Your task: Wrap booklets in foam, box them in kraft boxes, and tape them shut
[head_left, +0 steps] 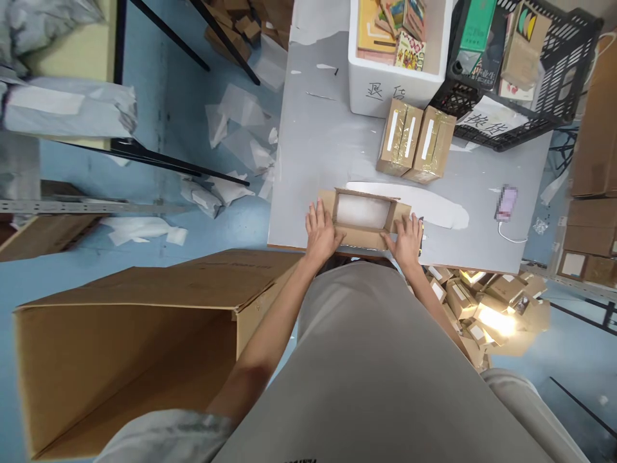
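A small open cardboard box (361, 239) lies at the near edge of the grey table, its flaps folded out and a white surface showing inside. My left hand (321, 233) rests on the left end flap, fingers stretched and spread, thumb toward the near flap. On the right end, my right hand (406, 240) lies with its fingers extended and its thumb touching the near corner. A narrow dark and yellow item, too small to name, shows beside the right hand. Behind the box is a white paper sheet (434, 207).
Two taped cartons (399, 138) stand before a white bin (359, 83) of books and a black crate (573, 96). A phone (506, 202) with a cable lies right on the table (318, 128). A big open carton (120, 283) stands left; parcels (460, 299) are piled lower right.
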`<state>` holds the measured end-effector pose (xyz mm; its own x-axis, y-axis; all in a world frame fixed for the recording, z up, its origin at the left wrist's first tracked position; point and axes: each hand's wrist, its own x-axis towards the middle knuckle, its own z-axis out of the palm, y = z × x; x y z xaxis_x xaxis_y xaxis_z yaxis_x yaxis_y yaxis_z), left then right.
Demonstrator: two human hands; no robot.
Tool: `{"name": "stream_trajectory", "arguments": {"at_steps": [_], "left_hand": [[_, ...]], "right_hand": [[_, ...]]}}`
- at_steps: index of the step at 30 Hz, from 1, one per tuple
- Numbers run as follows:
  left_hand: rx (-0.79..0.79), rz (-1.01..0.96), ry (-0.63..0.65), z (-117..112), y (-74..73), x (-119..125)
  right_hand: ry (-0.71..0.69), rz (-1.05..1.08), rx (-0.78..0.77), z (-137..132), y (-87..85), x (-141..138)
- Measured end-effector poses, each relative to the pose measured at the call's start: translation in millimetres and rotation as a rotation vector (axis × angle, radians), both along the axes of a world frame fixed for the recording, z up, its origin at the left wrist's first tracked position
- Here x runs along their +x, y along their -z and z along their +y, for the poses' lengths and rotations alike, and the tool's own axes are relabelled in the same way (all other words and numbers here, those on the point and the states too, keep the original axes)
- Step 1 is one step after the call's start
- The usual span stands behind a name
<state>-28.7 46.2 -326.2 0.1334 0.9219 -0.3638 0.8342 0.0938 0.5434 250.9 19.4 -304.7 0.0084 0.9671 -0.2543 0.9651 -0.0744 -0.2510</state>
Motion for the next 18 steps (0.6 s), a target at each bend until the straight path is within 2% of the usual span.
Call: {"name": "stream_trajectory", "arguments": {"at_steps": [6, 10, 14, 18], "left_hand": [[0.006, -0.085, 0.158, 21, 5.5, 4], [-0.006, -0.101, 0.245, 45, 13.8, 25], [-0.066, -0.029, 0.251, 60, 23.7, 50], [-0.012, -0.045, 0.247, 56, 28.6, 55]], "right_hand": [[-0.058, 0.013, -0.050, 13, 0.3, -11], [-0.101, -0.011, -0.110, 41, -1.4, -36], [0.040, -0.169, -0.324, 80, 9.0, -72], [0.107, -0.219, -0.419, 99, 24.8, -90]]}}
